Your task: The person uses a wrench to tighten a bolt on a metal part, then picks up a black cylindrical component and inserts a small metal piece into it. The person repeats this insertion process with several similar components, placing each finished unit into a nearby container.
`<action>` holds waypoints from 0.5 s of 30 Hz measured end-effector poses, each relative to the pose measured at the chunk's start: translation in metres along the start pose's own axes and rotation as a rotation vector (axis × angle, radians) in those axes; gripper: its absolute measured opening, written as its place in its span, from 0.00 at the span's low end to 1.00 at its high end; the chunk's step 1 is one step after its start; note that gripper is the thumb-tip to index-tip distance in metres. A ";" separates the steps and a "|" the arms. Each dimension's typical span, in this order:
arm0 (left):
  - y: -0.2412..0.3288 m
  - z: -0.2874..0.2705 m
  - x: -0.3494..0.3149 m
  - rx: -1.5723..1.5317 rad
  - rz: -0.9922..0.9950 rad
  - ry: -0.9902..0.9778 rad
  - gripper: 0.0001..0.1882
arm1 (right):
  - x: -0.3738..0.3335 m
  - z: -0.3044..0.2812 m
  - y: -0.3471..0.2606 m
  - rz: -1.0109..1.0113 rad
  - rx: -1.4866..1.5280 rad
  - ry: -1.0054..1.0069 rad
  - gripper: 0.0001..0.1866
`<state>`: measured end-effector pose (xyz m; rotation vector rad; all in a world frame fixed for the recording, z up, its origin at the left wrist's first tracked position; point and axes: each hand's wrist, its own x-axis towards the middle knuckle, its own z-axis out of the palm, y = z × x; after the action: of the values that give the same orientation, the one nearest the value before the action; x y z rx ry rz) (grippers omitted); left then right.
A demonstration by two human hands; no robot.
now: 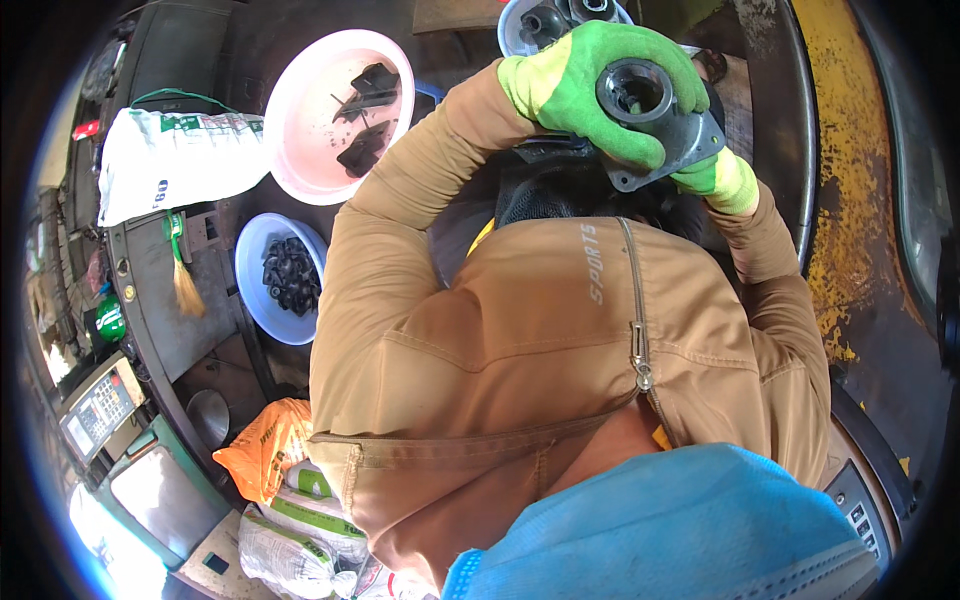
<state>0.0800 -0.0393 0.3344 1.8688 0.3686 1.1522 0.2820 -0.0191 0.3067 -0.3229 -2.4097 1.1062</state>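
Up near the top right, my left hand (590, 85) in a green glove is closed around a black flanged part (690, 148). The part has a round, hollow collar and a flat plate with holes at its corners. My left thumb lies along the near side, below the collar. From beneath the plate's right side, my right hand (728, 182), also gloved in green, grips the same part; most of its fingers are hidden behind the plate. Just beyond my left hand stands a pale basin (513, 30) holding black round parts (545, 22).
Left of my arm are a pink basin (300, 120) with black pieces and a light-blue basin (250, 265) of small black pieces. Further left lie a white sack (185, 160) and hand broom (185, 285). A rusty yellow panel (835, 180) borders the right; an orange bag (265, 450) sits lower left.
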 end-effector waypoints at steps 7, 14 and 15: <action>-0.014 0.000 0.004 -0.256 -0.069 -0.262 0.26 | -0.022 0.015 0.028 0.317 0.932 -0.084 0.27; -0.009 0.005 0.004 0.280 0.074 0.402 0.24 | -0.004 0.016 0.031 0.276 0.791 0.519 0.18; -0.008 0.010 0.006 0.304 0.114 0.451 0.26 | 0.000 0.017 0.028 0.222 0.462 0.526 0.20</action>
<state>0.0927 -0.0366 0.3295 1.8909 0.7301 1.6763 0.2739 -0.0122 0.2759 -0.6391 -1.6378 1.4221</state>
